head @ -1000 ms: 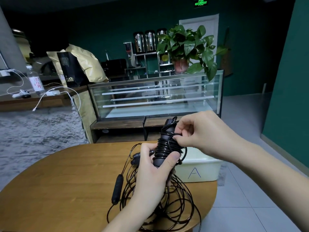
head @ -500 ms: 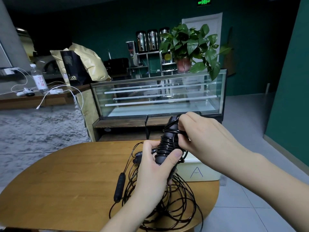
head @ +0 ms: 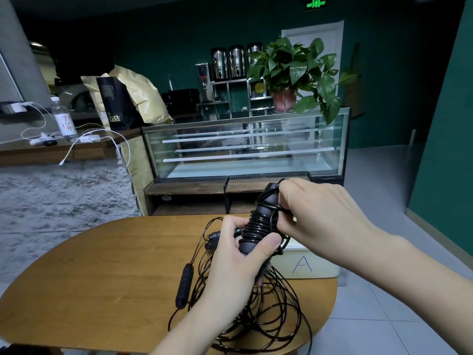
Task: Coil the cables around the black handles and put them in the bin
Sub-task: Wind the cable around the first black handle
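Observation:
My left hand (head: 236, 262) grips the lower end of a black handle (head: 259, 221), held upright above the table with black cable coiled around it. My right hand (head: 317, 221) pinches the cable against the handle's upper part. A loose tangle of black cable (head: 268, 311) lies on the wooden table (head: 102, 272) below my hands. Another black handle (head: 184, 285) lies flat to the left of the tangle. A white bin (head: 314, 265) marked "A" stands just past the table's right edge, partly hidden by my hands.
A glass display case (head: 245, 147) stands behind the table with a potted plant (head: 294, 73) on top. At the left, a counter (head: 51, 149) holds a water bottle (head: 62, 119), white chargers and cables. Grey tiled floor lies to the right.
My right hand has slid a little lower and closer along the handle with the cable. The left hand keeps its grip on the handle's lower end.

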Demonstrator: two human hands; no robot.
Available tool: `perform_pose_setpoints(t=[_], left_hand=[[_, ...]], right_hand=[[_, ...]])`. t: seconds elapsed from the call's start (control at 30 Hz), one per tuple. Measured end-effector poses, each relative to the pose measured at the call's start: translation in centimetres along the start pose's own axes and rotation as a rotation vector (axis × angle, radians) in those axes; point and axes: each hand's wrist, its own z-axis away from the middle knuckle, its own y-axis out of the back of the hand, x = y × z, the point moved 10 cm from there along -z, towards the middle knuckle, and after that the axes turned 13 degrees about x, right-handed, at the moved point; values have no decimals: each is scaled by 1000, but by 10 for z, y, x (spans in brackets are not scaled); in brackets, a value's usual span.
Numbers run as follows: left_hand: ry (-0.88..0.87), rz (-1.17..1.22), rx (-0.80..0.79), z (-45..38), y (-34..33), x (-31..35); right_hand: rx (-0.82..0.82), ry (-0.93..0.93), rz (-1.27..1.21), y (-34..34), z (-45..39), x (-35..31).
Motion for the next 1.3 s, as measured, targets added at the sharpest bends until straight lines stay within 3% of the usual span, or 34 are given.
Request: perform_pose_setpoints(t=[0.23,0.57,0.77,0.97,1.3], left_hand=[[31,28,6,3,2,-1],[-3,-6,108,-2,5,4],[25,-3,71,2,0,4],[206,144,-3,6,-9,-8],[125,157,100,-2,5,1]], right_hand=[[-215,-101,-307,-18,3,14],[-108,-183,-129,-10,4,10],[-99,-203,-224,-7,0,13],[-151,-123,-239,-13,3,-1],[-131,-111,-396,0,5,-8]])
